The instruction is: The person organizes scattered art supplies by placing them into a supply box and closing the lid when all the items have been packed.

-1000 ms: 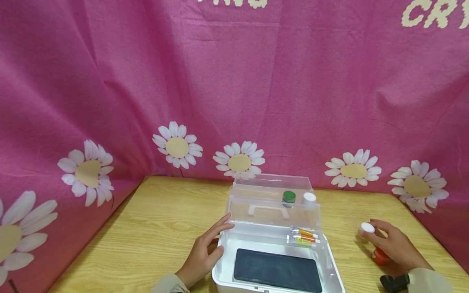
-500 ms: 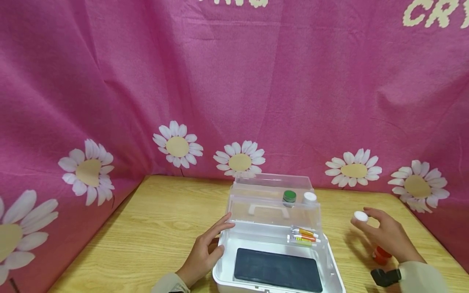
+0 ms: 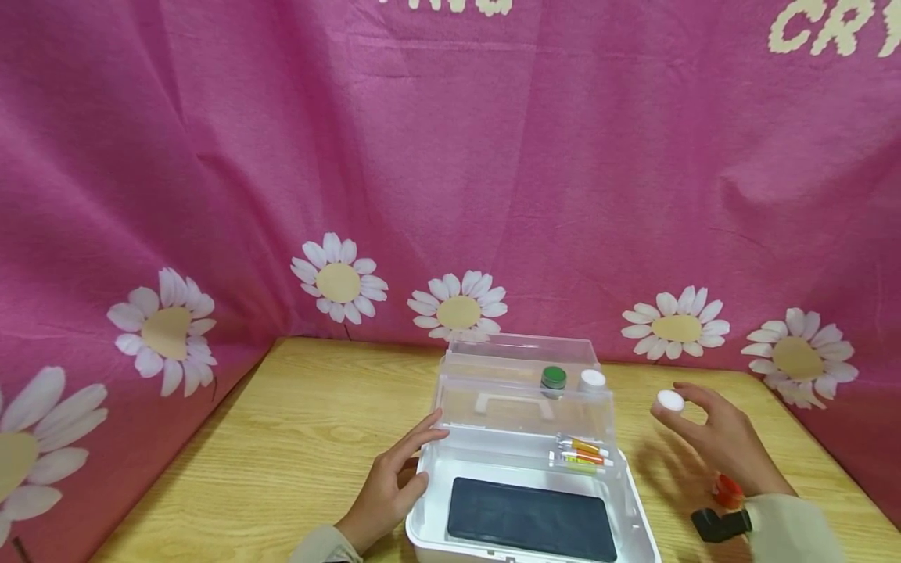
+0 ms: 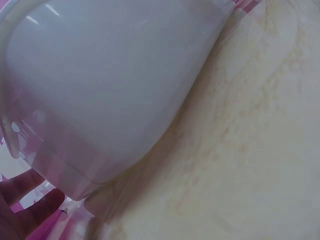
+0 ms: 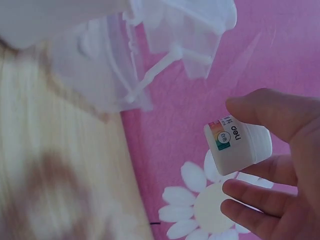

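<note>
A white plastic box (image 3: pixel 425 508) stands open on the wooden table (image 3: pixel 303 446), its clear lid (image 3: pixel 524 391) tilted back. Inside lie a dark flat pad (image 3: pixel 528 518) and small tubes (image 3: pixel 580 455); a green-capped jar (image 3: pixel 554 378) and a white-capped jar (image 3: pixel 592 380) show through the lid. My left hand (image 3: pixel 390 485) rests with straight fingers against the box's left wall (image 4: pixel 100 85). My right hand (image 3: pixel 718 446) is raised right of the box and pinches a small white jar (image 3: pixel 670 401) (image 5: pixel 237 144) by thumb and fingers.
A small red jar (image 3: pixel 727 493) sits on the table under my right wrist. A black wrist-camera mount (image 3: pixel 718 524) is strapped to that wrist. Pink cloth with white daisies (image 3: pixel 457 313) hangs close behind and around the table.
My right hand has lifted the white jar up and leftward toward the box. The red jar stays on the table. My left hand has not moved.
</note>
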